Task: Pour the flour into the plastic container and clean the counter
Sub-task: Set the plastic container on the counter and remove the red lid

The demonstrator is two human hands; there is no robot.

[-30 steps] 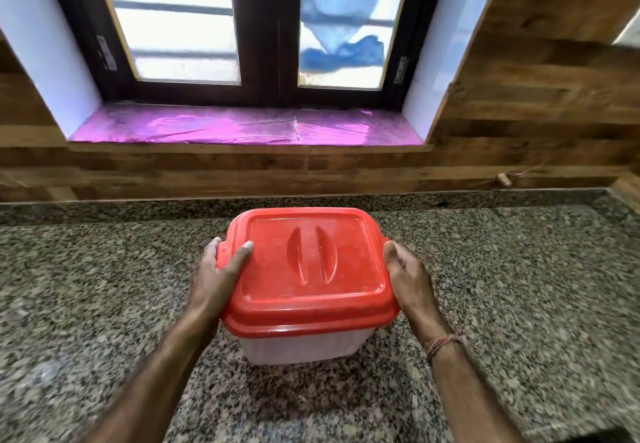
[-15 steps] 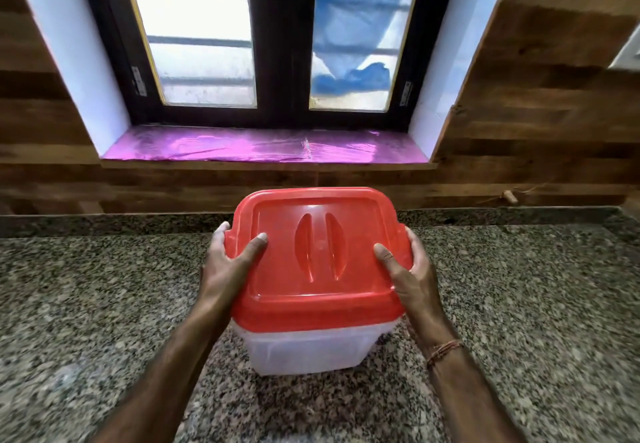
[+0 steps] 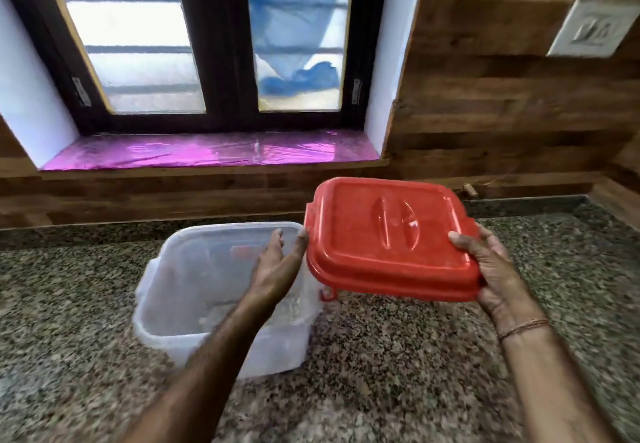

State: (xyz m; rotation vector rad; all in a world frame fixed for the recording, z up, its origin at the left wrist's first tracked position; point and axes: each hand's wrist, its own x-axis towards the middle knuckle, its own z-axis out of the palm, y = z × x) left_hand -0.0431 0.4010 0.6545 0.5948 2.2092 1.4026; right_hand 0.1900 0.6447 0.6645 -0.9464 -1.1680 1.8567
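A clear plastic container stands uncovered on the granite counter, left of centre; its inside looks nearly bare. Its red lid hangs in the air just right of the container, tilted slightly. My right hand grips the lid's right edge. My left hand is over the container's right side, fingers straight, fingertips against the lid's left edge. No flour is in view.
A wood-panelled wall runs along the back of the counter. Above it is a window with a pink-covered sill. A white switch plate sits on the wall at the upper right.
The red lid has come off the container and moved to the right in my right hand. My left hand has loosened from a grip to flat fingers at the lid's edge.
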